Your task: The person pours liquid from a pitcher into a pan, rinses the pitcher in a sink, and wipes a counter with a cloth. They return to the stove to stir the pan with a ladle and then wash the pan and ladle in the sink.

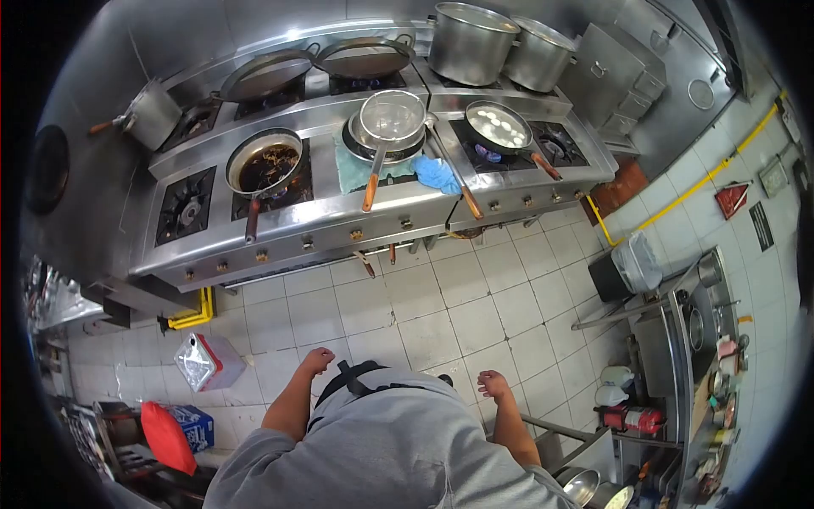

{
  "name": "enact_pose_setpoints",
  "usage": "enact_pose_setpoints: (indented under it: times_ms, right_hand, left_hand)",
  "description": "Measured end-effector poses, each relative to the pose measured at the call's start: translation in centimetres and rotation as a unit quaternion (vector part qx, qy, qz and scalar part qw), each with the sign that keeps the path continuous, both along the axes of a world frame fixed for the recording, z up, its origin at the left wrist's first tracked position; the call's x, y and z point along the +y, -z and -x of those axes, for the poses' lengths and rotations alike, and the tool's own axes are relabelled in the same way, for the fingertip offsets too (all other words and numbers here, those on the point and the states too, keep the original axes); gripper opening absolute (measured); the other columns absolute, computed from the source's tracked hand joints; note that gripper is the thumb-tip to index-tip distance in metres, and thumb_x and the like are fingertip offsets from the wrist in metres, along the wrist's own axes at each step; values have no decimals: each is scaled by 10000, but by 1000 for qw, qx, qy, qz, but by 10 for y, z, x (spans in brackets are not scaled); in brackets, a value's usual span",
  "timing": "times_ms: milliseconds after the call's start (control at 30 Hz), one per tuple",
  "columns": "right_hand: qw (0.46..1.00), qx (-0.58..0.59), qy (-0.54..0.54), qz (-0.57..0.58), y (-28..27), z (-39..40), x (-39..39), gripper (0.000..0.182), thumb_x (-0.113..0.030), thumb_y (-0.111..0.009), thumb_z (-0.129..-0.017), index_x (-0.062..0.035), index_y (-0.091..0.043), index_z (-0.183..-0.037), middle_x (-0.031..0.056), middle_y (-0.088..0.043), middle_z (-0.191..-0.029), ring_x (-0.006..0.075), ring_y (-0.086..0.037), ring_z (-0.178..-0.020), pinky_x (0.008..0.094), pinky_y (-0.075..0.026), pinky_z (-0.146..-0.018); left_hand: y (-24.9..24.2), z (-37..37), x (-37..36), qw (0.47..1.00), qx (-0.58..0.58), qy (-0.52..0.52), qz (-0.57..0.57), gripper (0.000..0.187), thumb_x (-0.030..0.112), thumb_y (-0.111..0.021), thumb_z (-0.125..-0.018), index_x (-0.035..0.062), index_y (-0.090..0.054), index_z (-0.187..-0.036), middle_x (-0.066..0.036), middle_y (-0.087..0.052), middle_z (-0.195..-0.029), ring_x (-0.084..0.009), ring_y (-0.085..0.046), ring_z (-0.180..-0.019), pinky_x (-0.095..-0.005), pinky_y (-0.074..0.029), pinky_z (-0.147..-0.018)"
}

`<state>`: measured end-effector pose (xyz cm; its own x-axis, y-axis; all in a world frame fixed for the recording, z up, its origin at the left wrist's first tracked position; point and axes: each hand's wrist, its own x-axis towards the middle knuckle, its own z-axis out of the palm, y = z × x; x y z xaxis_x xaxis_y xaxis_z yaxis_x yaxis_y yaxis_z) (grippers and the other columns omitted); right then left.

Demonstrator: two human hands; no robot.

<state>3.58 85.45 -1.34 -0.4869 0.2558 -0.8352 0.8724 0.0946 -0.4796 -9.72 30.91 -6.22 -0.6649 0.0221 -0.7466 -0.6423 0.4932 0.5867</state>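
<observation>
My left hand (317, 361) hangs beside my waist, fingers loosely bent and nothing visible in it. On the other side my right hand (491, 384) is held over the tiled floor, half curled with fingers a little apart, also with nothing in it. Both are well away from the stove (335, 222) ahead. On its front row are a pan of dark liquid (270, 167), a wire strainer (393, 115) resting over a stacked pan, and a frying pan with white round pieces (498, 125) over a blue flame. A blue cloth (437, 175) lies near the strainer.
Behind stand two wide woks (365, 61) and two tall pots (472, 47). A square tin (209, 363) and a red plastic thing (167, 437) are at my left. To the right are a bin (634, 265), a fire extinguisher (632, 418) and a metal counter (670, 339).
</observation>
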Motion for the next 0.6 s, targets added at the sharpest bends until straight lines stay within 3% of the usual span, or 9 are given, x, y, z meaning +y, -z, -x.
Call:
enact_pose_setpoints:
  times_ms: [67,200,267,300,400,467,600]
  right_hand:
    - [999,12,36,29,10,-11,-28,271,-211,-637,-857,-77,-600,-1090,39,-648,-868,144,-614,-660,270,-462,-506]
    - [998,43,32,22,44,-34,-81,329,-219,-653,-825,-68,-634,-1118,34,-645,-859,118,-590,-644,245,-442,-490]
    - [999,30,-21,-3,27,-34,-94,368,-224,-647,-831,-65,-626,-1163,31,-645,-865,122,-584,-647,271,-460,-516]
    - [1000,21,2,14,18,-36,-97,367,-232,-644,-838,-72,-620,-1168,33,-648,-871,130,-582,-647,291,-471,-533]
    - [997,-19,61,33,10,-46,-85,356,-236,-623,-865,-89,-591,-1188,45,-655,-887,158,-605,-658,339,-502,-577]
    - [996,-23,77,26,6,-44,-74,345,-215,-623,-862,-80,-587,-1177,59,-654,-890,168,-622,-660,319,-494,-545]
    - [994,-15,103,16,-1,-34,-67,336,-200,-621,-862,-62,-576,-1165,73,-652,-897,179,-639,-669,305,-491,-521]
  left_hand:
    - [6,16,-7,997,14,80,19,316,314,-670,-828,64,-657,-1020,-65,-634,-782,-151,-571,-563,-307,-470,-473]
    - [10,30,-17,995,35,97,13,329,335,-668,-834,74,-667,-1034,-92,-669,-832,-196,-607,-619,-341,-501,-532]
    - [23,33,-25,985,66,155,23,344,360,-664,-836,86,-676,-1044,-123,-695,-893,-250,-637,-691,-376,-522,-616]
    - [27,31,-28,985,55,157,32,349,380,-659,-834,96,-683,-1038,-141,-700,-933,-279,-653,-773,-396,-528,-696]
    - [29,27,-33,987,36,153,46,350,382,-657,-834,88,-687,-1020,-149,-698,-938,-278,-656,-786,-394,-532,-702]
    - [33,22,-37,983,43,176,22,328,347,-677,-842,78,-676,-1029,-74,-620,-679,-158,-533,-484,-328,-454,-451]
    - [34,20,-41,977,75,199,32,333,353,-672,-840,73,-678,-1019,-84,-610,-655,-170,-538,-477,-334,-454,-451]
